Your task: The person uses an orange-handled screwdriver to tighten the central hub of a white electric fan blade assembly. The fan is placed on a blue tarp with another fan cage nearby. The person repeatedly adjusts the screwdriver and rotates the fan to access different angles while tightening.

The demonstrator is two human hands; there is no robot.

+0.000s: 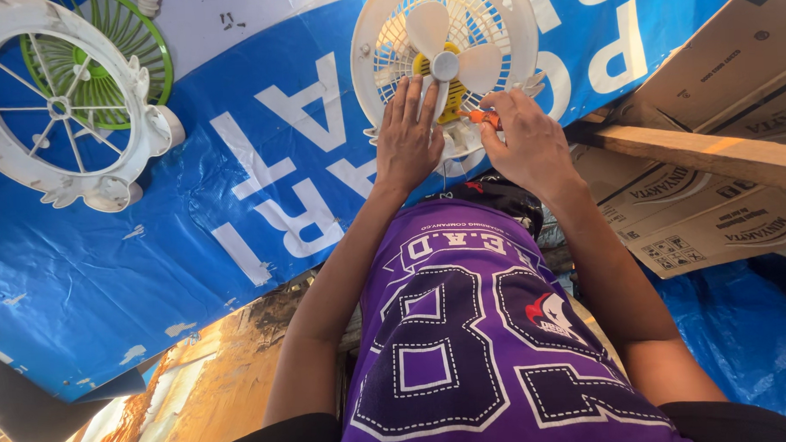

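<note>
While left hand (407,138) flat on fan (444,58), right hand (530,142) pinches screwdriver (483,117).

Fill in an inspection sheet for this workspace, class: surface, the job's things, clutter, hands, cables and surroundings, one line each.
Surface: blue plastic banner sheet with large white letters, spread as the work surface.
Job's things: small white plastic fan with yellow motor housing, lying face up with its front guard off; orange-handled tool.
Clutter: white round fan guard and green round fan grille at the far left; small dark screws.
Hands: left hand lies flat on the fan's base; right hand pinches the orange-handled tool in its fingers.
Cables: nothing seen.
Surroundings: flattened brown cardboard boxes and a wooden plank at the right.
</note>
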